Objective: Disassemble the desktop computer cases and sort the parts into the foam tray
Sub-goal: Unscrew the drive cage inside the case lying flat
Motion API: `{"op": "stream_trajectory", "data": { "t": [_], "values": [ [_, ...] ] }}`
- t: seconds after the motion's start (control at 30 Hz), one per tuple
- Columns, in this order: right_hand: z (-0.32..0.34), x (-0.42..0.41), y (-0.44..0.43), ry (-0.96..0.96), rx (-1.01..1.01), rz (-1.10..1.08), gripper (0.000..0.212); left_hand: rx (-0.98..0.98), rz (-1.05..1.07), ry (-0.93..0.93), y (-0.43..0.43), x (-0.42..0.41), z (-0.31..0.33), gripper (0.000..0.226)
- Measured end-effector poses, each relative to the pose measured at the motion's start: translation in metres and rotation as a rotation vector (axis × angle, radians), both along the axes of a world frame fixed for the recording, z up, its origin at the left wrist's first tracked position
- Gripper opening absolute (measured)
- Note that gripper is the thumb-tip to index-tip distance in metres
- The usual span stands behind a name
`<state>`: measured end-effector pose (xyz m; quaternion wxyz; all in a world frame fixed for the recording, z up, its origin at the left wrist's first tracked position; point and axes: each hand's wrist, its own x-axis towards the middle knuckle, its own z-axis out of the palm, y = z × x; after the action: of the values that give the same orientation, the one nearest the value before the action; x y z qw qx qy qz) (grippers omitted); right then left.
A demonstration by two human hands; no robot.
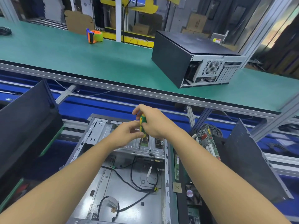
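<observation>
the screwdriver [142,122] is clasped by the right grip [152,124] and pinched lower by the left grip [127,132]; pressure should be kept square on the bracket screw [139,148] of the case [97,132].

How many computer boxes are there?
2. One open case lies nearest, under the screwdriver. One closed black case sits on the green belt, upper right. More may be hidden out of view.
</observation>
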<state>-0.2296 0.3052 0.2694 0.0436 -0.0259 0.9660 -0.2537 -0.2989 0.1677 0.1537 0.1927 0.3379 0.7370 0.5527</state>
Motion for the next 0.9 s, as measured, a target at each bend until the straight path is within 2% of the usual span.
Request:
{"op": "stream_trajectory", "data": {
  "t": [0.07, 0.13, 0.23, 0.27, 0.37, 0.47, 0.57, 0.7, 0.8, 0.9],
  "values": [
    [0.001, 0.000, 0.000, -0.071, -0.044, 0.040, 0.047, -0.006, 0.010, -0.027, -0.001, 0.001, 0.001, 0.025],
    [0.000, 0.001, 0.000, -0.107, -0.021, 0.014, 0.035, -0.053, 0.096, 0.028, 0.003, 0.001, 0.001, 0.029],
    [-0.004, 0.003, -0.002, -0.069, 0.169, -0.164, 0.052, -0.089, 0.173, 0.077, 0.012, 0.001, -0.002, 0.033],
    [-0.005, 0.003, -0.004, -0.063, 0.182, -0.212, 0.051, -0.116, 0.193, 0.106, 0.015, 0.002, -0.003, 0.035],
    [-0.009, 0.002, -0.008, -0.071, 0.041, -0.241, 0.033, -0.177, 0.144, 0.094, 0.016, 0.003, -0.004, 0.035],
    [-0.005, -0.001, -0.006, -0.082, 0.083, -0.153, 0.014, -0.118, -0.027, 0.006, 0.006, 0.001, 0.004, 0.018],
    [0.001, -0.003, -0.001, -0.123, 0.046, -0.107, 0.027, -0.074, -0.055, -0.027, -0.002, -0.004, 0.008, 0.041],
    [-0.004, 0.000, 0.004, -0.104, -0.019, -0.107, 0.022, -0.070, 0.031, -0.022, 0.002, -0.003, 0.006, 0.028],
    [-0.010, 0.002, 0.005, -0.013, 0.182, -0.218, 0.051, -0.108, 0.128, 0.041, 0.009, -0.001, 0.003, 0.028],
    [-0.013, 0.002, 0.002, -0.014, 0.194, -0.262, 0.047, -0.187, 0.132, 0.086, 0.013, 0.002, 0.001, 0.034]
  ]
}}
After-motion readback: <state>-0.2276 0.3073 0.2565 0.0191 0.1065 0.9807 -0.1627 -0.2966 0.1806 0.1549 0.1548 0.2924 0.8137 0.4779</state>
